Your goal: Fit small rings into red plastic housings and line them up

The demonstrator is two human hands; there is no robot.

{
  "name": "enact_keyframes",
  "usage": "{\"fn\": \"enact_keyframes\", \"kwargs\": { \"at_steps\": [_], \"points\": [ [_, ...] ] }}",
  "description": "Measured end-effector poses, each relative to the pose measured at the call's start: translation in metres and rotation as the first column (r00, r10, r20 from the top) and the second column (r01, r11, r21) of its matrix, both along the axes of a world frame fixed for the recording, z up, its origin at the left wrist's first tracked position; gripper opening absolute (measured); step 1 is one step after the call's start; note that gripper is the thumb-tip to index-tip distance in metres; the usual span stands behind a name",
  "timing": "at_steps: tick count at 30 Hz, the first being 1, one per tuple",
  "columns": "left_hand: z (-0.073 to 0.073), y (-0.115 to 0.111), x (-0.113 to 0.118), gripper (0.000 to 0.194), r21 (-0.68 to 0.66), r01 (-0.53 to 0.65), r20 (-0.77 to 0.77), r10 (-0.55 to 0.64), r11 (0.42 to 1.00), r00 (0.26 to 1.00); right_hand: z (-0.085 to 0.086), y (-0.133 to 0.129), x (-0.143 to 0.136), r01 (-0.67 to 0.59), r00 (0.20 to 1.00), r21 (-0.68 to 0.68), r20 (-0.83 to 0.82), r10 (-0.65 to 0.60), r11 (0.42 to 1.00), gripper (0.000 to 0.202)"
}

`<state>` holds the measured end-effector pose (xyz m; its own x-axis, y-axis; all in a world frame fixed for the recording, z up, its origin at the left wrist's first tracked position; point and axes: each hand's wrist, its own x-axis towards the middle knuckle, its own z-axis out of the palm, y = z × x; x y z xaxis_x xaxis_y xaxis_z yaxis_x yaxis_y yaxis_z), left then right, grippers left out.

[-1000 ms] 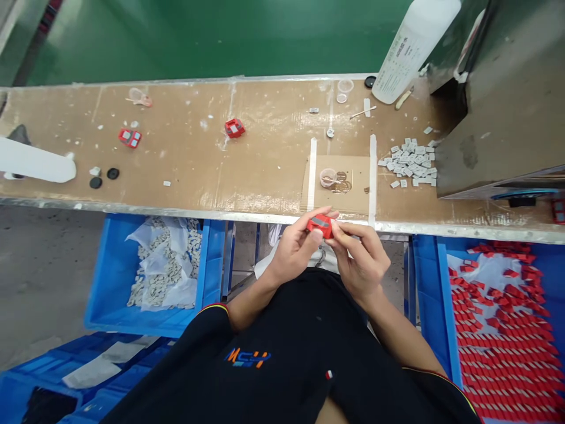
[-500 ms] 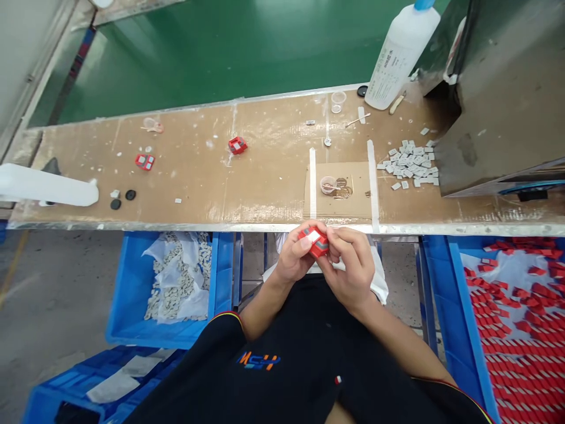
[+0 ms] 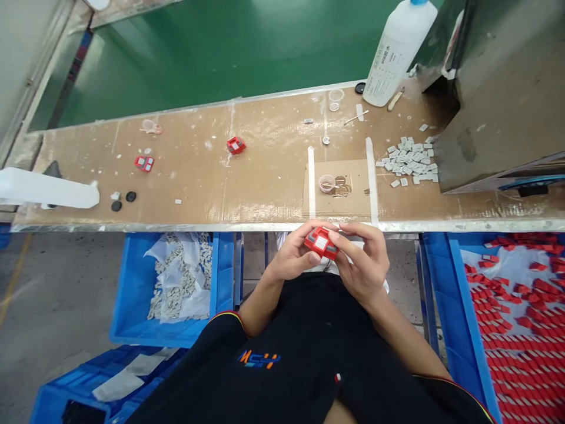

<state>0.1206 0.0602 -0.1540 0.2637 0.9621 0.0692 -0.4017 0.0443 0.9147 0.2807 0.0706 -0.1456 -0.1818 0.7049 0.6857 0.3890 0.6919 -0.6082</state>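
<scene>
Between my two hands, just off the table's front edge, is a small red plastic part (image 3: 318, 240) with grey sections and a white label-like piece on its face. My left hand (image 3: 295, 254) grips it from the left, thumb below and fingers behind. My right hand (image 3: 362, 259) pinches its right end, with the index finger and thumb on it. Two similar red parts lie on the cardboard-covered table, one left of the middle (image 3: 236, 145) and one farther left (image 3: 144, 164). A loose pile of small pale rectangular pieces (image 3: 410, 159) lies to the right.
A small clear cup (image 3: 326, 184) stands on a taped cardboard patch. White bottles stand at back right (image 3: 395, 56) and lie at left (image 3: 48, 188). Blue bins hold grey pieces (image 3: 115, 306) and red parts (image 3: 459, 318). A metal box (image 3: 507, 88) bounds the right side.
The red part has turned and shifted slightly right in my hands. My right hand has moved a little right, and its index finger now rests near the white piece.
</scene>
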Motion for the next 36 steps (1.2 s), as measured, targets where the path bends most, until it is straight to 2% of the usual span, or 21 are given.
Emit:
{"fn": "enact_keyframes", "kwargs": {
  "at_steps": [2,4,6,8,11,14,17,20,23,26,28,31,34,36],
  "points": [
    [0.005,-0.002,0.000,0.050,0.050,-0.042,-0.007,0.042,0.998,0.999,0.001,0.002,0.002,-0.044,0.999,0.005,-0.019,0.045,0.999,0.043],
    [0.008,-0.004,0.001,0.043,0.090,-0.103,-0.022,0.105,0.991,0.994,0.002,0.005,0.003,-0.140,0.990,-0.029,-0.013,0.140,0.990,0.041],
    [0.010,-0.005,0.002,0.039,0.094,-0.146,-0.021,0.149,0.985,0.989,0.003,0.008,0.004,-0.249,0.968,-0.085,0.005,0.250,0.965,0.049],
    [0.010,-0.007,0.005,0.043,0.037,-0.141,0.014,0.140,0.989,0.990,0.005,0.011,0.003,-0.318,0.947,-0.115,0.008,0.321,0.941,0.054],
    [0.007,-0.013,0.012,0.058,-0.144,-0.054,0.146,0.075,0.988,0.986,0.009,0.013,-0.002,-0.352,0.936,-0.088,-0.014,0.352,0.932,0.045],
    [0.005,-0.017,0.020,0.063,-0.332,0.065,0.305,0.041,0.941,0.951,0.013,0.011,-0.008,-0.356,0.934,-0.092,-0.058,0.352,0.930,0.038],
    [0.005,-0.016,0.023,0.055,-0.418,0.136,0.388,0.041,0.898,0.921,0.011,0.009,-0.013,-0.308,0.951,-0.154,-0.078,0.300,0.939,0.035],
    [0.005,-0.012,0.023,0.051,-0.485,0.131,0.380,0.074,0.865,0.922,0.004,0.010,-0.015,-0.245,0.969,-0.189,-0.080,0.234,0.951,0.032],
    [0.003,-0.007,0.024,0.047,-0.525,0.098,0.370,0.122,0.846,0.921,-0.002,0.015,-0.015,-0.241,0.970,-0.270,-0.077,0.229,0.932,0.027],
    [0.002,-0.003,0.026,0.041,-0.533,0.062,0.387,0.178,0.844,0.905,-0.004,0.017,-0.012,-0.241,0.970,-0.401,-0.077,0.229,0.884,0.031],
    [0.002,-0.002,0.027,0.046,-0.517,0.027,0.378,0.200,0.856,0.904,-0.005,0.015,-0.011,-0.209,0.978,-0.437,-0.088,0.190,0.875,0.040],
    [0.002,-0.004,0.025,0.055,-0.450,-0.037,0.331,0.205,0.892,0.921,-0.008,0.005,-0.008,-0.198,0.979,-0.432,-0.128,0.157,0.880,0.052],
    [0.003,-0.008,0.022,0.053,-0.383,-0.058,0.278,0.175,0.922,0.944,-0.009,-0.005,-0.005,-0.228,0.969,-0.420,-0.188,0.161,0.879,0.056],
    [0.004,-0.010,0.020,0.051,-0.332,-0.039,0.253,0.129,0.942,0.959,-0.007,-0.007,-0.003,-0.223,0.968,-0.380,-0.194,0.158,0.898,0.054]
  ]
}}
